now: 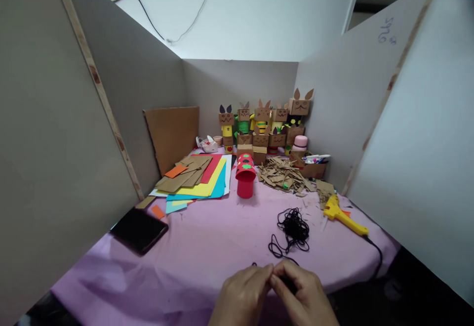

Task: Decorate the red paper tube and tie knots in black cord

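Observation:
At the table's near edge my left hand point(244, 291) and my right hand point(301, 289) meet, their thumbs and fingertips pinched together. A black cord point(294, 229) lies in a loose tangle just beyond them. One strand runs from the tangle down behind my right hand, and a short black bit shows by the left knuckles. The cord between my fingertips is mostly hidden. Farther off, a red cylinder point(245, 188) stands upright with a spotted red piece point(245, 164) tilted on top of it.
Coloured paper sheets point(211, 190) and cardboard pieces point(185, 173) lie left, near a black tablet-like object point(139, 230). Cardboard scraps point(283, 174) are heaped right of centre. A yellow glue gun point(344, 216) rests at right. Several cardboard animal figures point(262, 113) stand at the back between grey partitions point(237, 81).

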{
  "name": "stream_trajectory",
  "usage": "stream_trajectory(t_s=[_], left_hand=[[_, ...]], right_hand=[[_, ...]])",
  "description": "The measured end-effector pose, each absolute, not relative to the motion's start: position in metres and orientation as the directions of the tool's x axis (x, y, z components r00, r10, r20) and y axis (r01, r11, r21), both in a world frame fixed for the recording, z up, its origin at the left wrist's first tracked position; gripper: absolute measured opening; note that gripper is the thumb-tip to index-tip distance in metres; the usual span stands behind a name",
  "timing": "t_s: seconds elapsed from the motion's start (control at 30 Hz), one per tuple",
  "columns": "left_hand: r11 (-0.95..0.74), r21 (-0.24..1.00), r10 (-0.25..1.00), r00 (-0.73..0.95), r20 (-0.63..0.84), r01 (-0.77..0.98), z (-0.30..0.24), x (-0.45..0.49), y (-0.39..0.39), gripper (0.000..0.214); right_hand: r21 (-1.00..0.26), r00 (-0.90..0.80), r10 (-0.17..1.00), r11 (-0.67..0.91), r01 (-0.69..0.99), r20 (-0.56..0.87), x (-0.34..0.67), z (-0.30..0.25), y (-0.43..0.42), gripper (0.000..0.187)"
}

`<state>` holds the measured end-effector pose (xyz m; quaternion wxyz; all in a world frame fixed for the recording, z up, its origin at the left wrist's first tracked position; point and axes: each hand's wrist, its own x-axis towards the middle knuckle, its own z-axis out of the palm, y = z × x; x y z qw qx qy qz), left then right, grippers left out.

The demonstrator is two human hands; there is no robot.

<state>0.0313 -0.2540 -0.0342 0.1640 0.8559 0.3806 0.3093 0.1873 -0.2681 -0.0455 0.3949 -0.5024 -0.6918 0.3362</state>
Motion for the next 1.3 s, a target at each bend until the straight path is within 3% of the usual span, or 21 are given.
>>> stream_trajectory(t_s=[0.1,0.27,0.37,0.47,0.7,0.8,0.93,1.13,1.3], left_hand=[[-0.634,0.537,0.772,0.489,0.406,0.556,-0.036,0.029,-0.255,0.021],[-0.380,0.790,0.918,0.300,0.259,0.481,-0.030,0.028,-0.256,0.017],[-0.187,0.933,0.965,0.236,0.115,0.308,-0.029,0.031,-0.256,0.015],[0.010,0.998,0.977,0.212,-0.024,0.064,-0.030,0.034,-0.255,0.013],[0.144,0.936,0.974,0.215,-0.076,-0.322,-0.046,0.037,-0.248,0.023],[0.233,0.852,0.960,0.249,-0.125,-0.470,-0.055,0.041,-0.248,0.023],[0.328,0.773,0.933,0.314,-0.176,-0.543,-0.054,0.047,-0.251,0.032],[0.420,0.636,0.904,0.357,-0.235,-0.647,-0.040,0.051,-0.259,0.038],[0.331,0.672,0.944,0.241,-0.226,-0.662,-0.040,0.049,-0.255,0.041]], right_hand=[[-0.879,-0.173,0.968,0.239,0.413,0.182,0.187,-0.046,-0.267,0.028],[-0.946,-0.151,0.983,0.144,0.290,0.103,0.191,-0.041,-0.265,0.035],[-0.963,-0.118,0.990,0.102,0.251,0.074,0.194,-0.039,-0.266,0.037],[-0.986,-0.102,0.993,0.069,0.149,0.054,0.192,-0.038,-0.268,0.038],[-0.994,0.003,1.000,0.030,-0.102,0.030,0.173,-0.038,-0.272,0.044],[-0.985,-0.058,0.998,-0.029,-0.170,-0.019,0.169,-0.043,-0.270,0.046],[-0.959,-0.189,0.980,-0.117,-0.258,-0.069,0.167,-0.050,-0.266,0.050],[-0.981,-0.188,0.981,-0.086,-0.176,-0.052,0.170,-0.052,-0.264,0.049],[-0.992,0.055,0.992,0.117,-0.040,0.115,0.175,-0.048,-0.267,0.039]])
